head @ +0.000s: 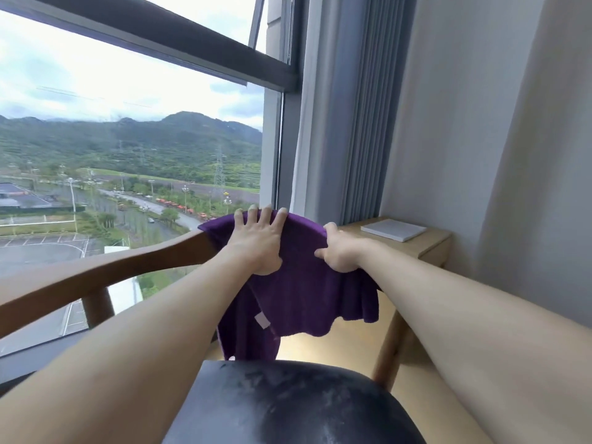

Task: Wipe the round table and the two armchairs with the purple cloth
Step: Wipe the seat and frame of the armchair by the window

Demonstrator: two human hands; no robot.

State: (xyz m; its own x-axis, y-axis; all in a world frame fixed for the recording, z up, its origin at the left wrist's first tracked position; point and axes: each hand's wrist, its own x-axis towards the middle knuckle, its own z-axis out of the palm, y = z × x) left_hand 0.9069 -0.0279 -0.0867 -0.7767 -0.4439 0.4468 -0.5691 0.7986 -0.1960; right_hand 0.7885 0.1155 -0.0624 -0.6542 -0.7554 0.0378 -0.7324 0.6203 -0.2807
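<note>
The purple cloth [304,293] hangs draped over the curved wooden back rail [96,274] of an armchair. My left hand [256,241] lies flat on the cloth at the rail's top, fingers spread. Just to its right, my right hand [336,251] grips the cloth with curled fingers. The chair's dark padded seat [288,405] fills the bottom centre. The cloth's lower part dangles down toward the seat, with a small white label showing. The round table and the second armchair are out of view.
A light wooden desk [426,248] stands at the right against the wall, with a white flat pad [394,229] on it. A large window [128,155] is straight ahead, grey curtains [352,123] at its right edge. The desk leg [389,354] stands close beside the chair.
</note>
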